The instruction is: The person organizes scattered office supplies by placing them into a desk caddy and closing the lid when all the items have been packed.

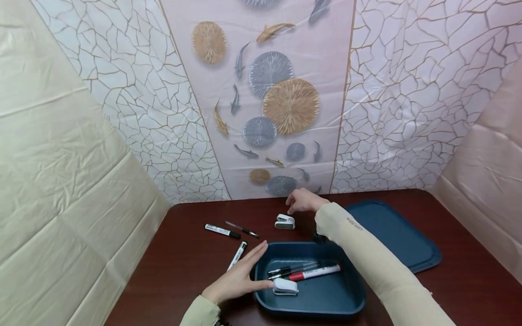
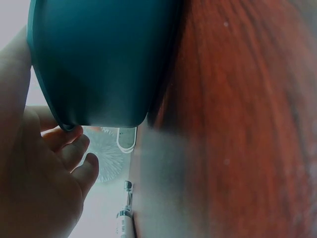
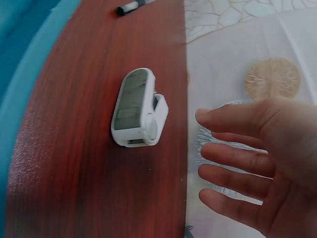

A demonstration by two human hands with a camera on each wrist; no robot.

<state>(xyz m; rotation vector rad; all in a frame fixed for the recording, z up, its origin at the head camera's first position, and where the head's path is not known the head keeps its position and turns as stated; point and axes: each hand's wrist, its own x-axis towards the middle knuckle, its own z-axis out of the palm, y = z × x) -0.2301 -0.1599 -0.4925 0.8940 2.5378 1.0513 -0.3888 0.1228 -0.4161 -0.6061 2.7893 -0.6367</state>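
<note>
Right hand (image 1: 302, 201), fingers apart, is apparently reaching for nearby white device (image 1: 284, 222), pinch needed; left hand (image 1: 239, 279), spread, is touching bin (image 1: 326, 296).

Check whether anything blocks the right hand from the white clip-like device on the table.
Nothing visible does: in the head and right wrist views, no object lies in the gap between the right hand and the white clip-like device.

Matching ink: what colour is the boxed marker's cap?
The marker cap is red, head view clearest.
</note>
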